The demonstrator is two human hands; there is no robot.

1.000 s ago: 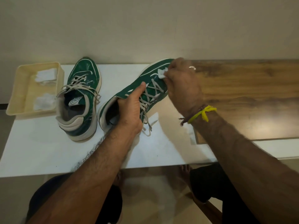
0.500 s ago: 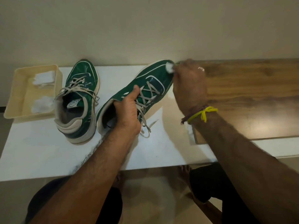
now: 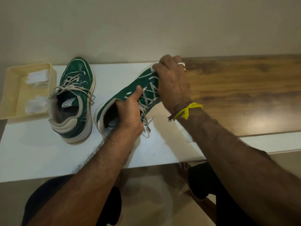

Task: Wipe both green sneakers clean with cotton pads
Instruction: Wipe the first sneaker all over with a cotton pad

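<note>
Two green sneakers with beige laces and pale soles are on the white table. The left sneaker [image 3: 74,98] stands by itself, toe pointing away. The right sneaker [image 3: 128,93] lies slanted toward the upper right, and my left hand [image 3: 130,115] grips it at the collar, thumb on its upper. My right hand [image 3: 172,84] covers its toe and presses a white cotton pad [image 3: 153,69] against it; only a small edge of the pad shows under the fingers.
A cream tray [image 3: 9,95] at the far left holds more white cotton pads [image 3: 38,78]. A wooden board [image 3: 244,92] covers the table's right part. The white table [image 3: 40,152] ends at a near edge, with my legs and the floor below. A wall stands close behind.
My right hand slid the pad from the sneaker's upper out to the toe tip, then settled over the toe. The left hand kept its grip on the collar.
</note>
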